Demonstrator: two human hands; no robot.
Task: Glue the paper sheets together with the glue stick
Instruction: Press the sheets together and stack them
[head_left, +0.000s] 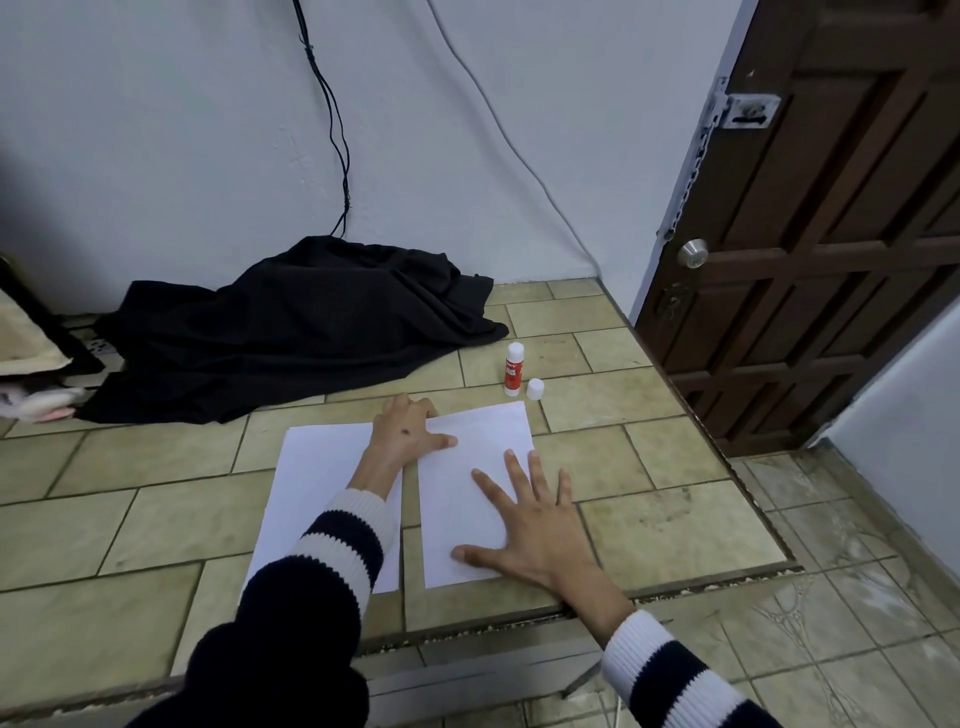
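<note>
Two paper sheets lying side by side on the tiled tabletop (156, 519), right hand (524, 530) pressing flat, fingers spread, on right sheet (467, 493), left hand (408, 431) resting open across left sheet (322, 499) onto right sheet's top-left corner, glue stick (513, 366) standing uncapped just beyond, cap (535, 389) sitting beside it.

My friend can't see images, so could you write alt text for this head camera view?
A person's left hand and right hand press flat on the right paper sheet, which lies beside a left paper sheet on a tiled platform. Behind them stands a glue stick, its cap off beside it, near a black cloth.
</note>
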